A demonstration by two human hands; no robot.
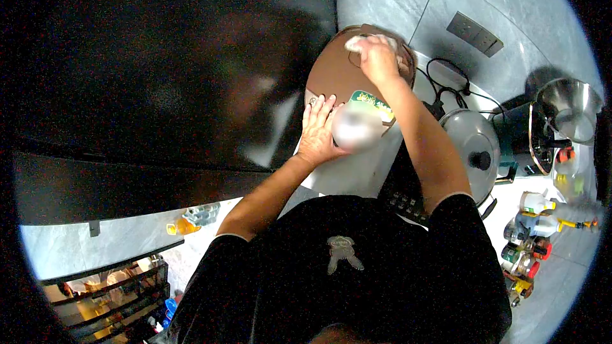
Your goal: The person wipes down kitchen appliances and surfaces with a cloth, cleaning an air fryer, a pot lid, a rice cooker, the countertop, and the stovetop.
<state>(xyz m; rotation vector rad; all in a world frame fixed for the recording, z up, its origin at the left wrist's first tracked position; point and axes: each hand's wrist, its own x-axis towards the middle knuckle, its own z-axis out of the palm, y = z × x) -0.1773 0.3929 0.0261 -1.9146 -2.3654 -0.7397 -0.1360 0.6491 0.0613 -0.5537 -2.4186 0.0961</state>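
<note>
A brown-topped appliance [330, 67] with rounded edges stands on the white counter against the wall. A green and yellow label [364, 97] is on its near part, and a blurred pale patch hides what lies beside that label. My left hand [319, 132] rests on the near left edge of the appliance, fingers stretched and spread. At the far right part of the brown top, my right hand [378, 60] is closed on a white cloth [354, 43] and presses it against the surface. Part of the cloth is hidden under the fingers.
A large black glossy cabinet or fridge [172, 76] fills the left. On the right are black cables [449, 86], a pan with a glass lid [470, 140], a dark pot [519, 137], a steel bowl [567, 105] and several bottles [535, 204]. A socket panel [475, 34] is on the tiled wall.
</note>
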